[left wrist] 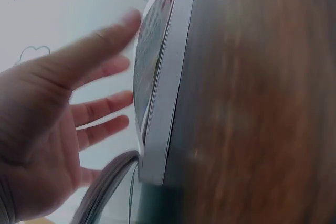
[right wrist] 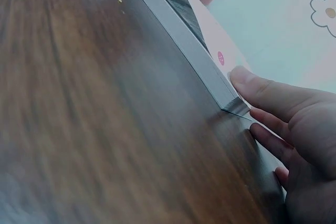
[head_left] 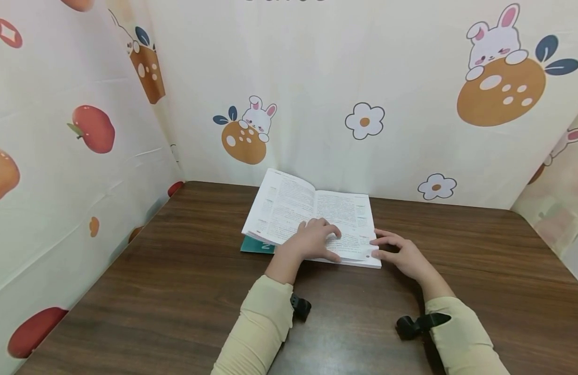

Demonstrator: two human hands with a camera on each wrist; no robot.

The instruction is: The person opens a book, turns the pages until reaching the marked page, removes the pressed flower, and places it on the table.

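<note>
An open book with printed white pages lies on the table, a teal cover showing under its left side. My left hand is over the lower middle of the book, fingers spread and loosely bent around nothing. In the left wrist view, a page bulges up from the flat page block beside the fingertips. At the book's lower right corner, my right hand pinches the page edge. The right wrist view shows its thumb on the page and its other fingers against the side edge.
The brown wooden table extends around the book. Behind it hangs a pale curtain printed with rabbits, fruit and flowers, and the book's far edge lies close to it. Another patterned curtain borders the left side. Black wrist cameras sit at both sleeves.
</note>
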